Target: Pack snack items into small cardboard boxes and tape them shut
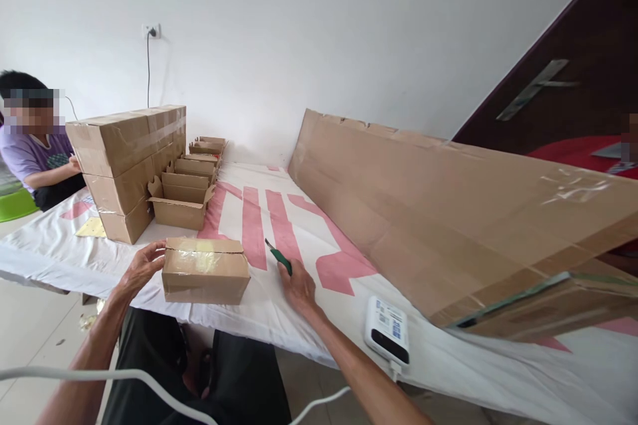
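A small cardboard box (pixel 207 275) sits at the table's near edge, its top flaps folded down and clear tape over the middle. My left hand (pixel 142 269) grips its left end, fingertips at the top corner and thumb against the side. To the right of the box, my right hand (pixel 299 285) is closed around a green utility knife (pixel 282 260). The knife's blade points up and left, apart from the box. Just behind sits an open cardboard box (pixel 179 212) with its flaps raised.
Taped boxes (pixel 127 146) are stacked at left, beside a row of open boxes (pixel 202 166). A large cardboard sheet (pixel 423 206) leans on the right. A white device (pixel 386 332) with a cable lies nearby on the cloth-covered table (pixel 343 319). Another person (pixel 34 146) sits at far left.
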Demonstrator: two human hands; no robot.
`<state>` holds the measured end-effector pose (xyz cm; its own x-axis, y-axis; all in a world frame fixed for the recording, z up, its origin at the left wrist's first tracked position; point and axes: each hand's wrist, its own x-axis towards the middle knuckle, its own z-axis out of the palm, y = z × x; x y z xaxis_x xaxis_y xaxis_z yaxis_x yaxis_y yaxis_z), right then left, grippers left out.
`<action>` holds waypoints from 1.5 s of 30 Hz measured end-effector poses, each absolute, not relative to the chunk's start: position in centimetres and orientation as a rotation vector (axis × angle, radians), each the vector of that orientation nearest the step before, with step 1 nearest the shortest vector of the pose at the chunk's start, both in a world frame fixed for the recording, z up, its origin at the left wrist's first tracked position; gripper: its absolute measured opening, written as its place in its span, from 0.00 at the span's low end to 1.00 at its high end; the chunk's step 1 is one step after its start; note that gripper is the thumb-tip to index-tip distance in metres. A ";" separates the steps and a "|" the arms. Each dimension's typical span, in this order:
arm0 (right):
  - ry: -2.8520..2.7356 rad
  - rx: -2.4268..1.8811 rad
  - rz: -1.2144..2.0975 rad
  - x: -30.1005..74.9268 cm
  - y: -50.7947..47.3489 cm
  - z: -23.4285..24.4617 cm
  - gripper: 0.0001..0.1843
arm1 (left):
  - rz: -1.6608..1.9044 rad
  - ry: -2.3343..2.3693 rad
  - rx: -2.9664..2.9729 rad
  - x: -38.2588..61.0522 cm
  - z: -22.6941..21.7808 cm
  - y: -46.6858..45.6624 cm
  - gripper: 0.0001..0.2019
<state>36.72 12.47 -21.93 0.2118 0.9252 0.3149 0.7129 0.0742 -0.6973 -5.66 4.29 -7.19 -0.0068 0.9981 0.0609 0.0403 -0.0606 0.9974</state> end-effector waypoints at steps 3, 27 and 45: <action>-1.387 -1.458 0.650 33.6 11.6 -19.4 0.30 | 1.256 1.198 1.278 -5.8 -7.5 4.2 0.37; -2.173 -0.866 0.720 26.9 7.5 -3.4 0.17 | 1.334 1.208 1.495 -5.8 -9.2 2.5 0.25; -2.377 -0.723 0.575 23.8 7.3 -1.3 0.12 | 1.352 1.246 1.552 -5.5 -9.6 1.9 0.23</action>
<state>23.78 7.27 -1.33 -0.6831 0.6094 0.4024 0.3581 0.7597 -0.5427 -5.54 1.93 -9.60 -0.0168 0.9588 0.2836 0.2051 -0.2742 0.9395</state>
